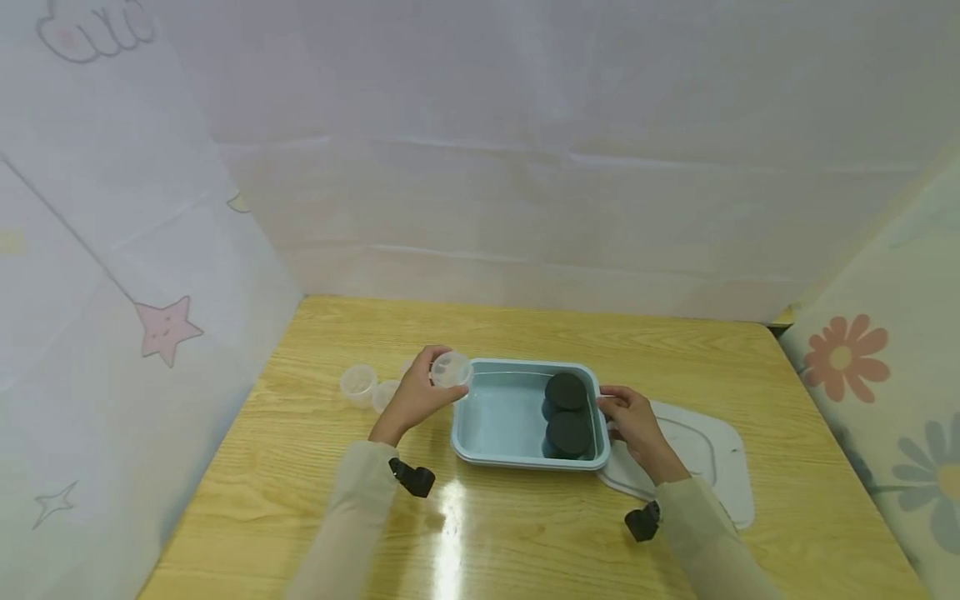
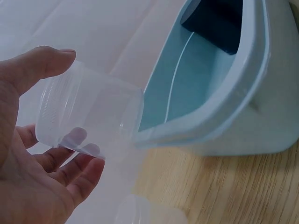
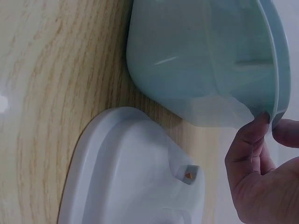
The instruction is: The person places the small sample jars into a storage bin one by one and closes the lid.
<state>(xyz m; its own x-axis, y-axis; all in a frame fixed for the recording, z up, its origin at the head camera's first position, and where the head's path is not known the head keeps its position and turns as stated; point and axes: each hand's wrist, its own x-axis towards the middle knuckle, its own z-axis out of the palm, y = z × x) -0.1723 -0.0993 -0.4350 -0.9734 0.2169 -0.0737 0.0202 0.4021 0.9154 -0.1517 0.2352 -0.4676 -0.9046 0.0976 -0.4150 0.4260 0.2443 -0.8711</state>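
A clear plastic jar is held in my left hand, thumb on one side and fingers round the other. In the left wrist view the jar lies tilted sideways, a finely ridged band at its palm end, its other end overlapping the rim of the light blue plastic box. My right hand pinches that box's right rim between thumb and fingers; the right wrist view shows the thumb at the rim. Two dark jars stand one behind the other at the right inside the box.
Left of the box, several more clear jars sit on the wooden table, partly hidden by my left hand. A white lid lies flat at the right, under my right forearm. A printed cloth hangs behind the table.
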